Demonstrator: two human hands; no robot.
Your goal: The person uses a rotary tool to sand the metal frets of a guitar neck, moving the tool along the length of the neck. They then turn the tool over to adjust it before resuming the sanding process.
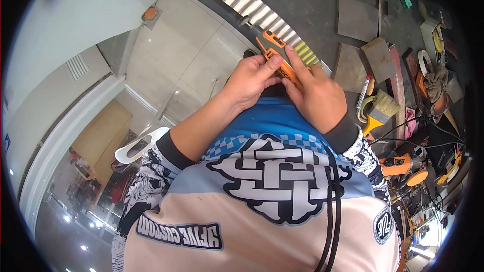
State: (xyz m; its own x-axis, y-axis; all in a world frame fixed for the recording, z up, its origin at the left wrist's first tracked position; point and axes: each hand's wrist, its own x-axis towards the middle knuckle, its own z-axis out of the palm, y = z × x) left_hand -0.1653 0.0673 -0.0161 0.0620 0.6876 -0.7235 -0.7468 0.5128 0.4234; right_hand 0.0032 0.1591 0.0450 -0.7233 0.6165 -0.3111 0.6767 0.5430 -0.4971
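Both of my hands hold an orange and black rotary tool (273,43) in front of my chest. Its narrow end points up and left, and a small round metallic bit (245,20) sits at the tip. My left hand (253,79) grips the near side, its thumb pressed on the orange body. Around the other side is my right hand (320,89), with its index finger stretched along the casing. The palms hide part of the tool's rear.
A dark workbench (312,0) edged with a ribbed pale strip (252,6) lies ahead. On its right are flat grey plates (357,17), a yellow-handled paintbrush (381,111), a marker (363,90), an orange power tool (396,164) and cables. A white chair (140,146) stands left.
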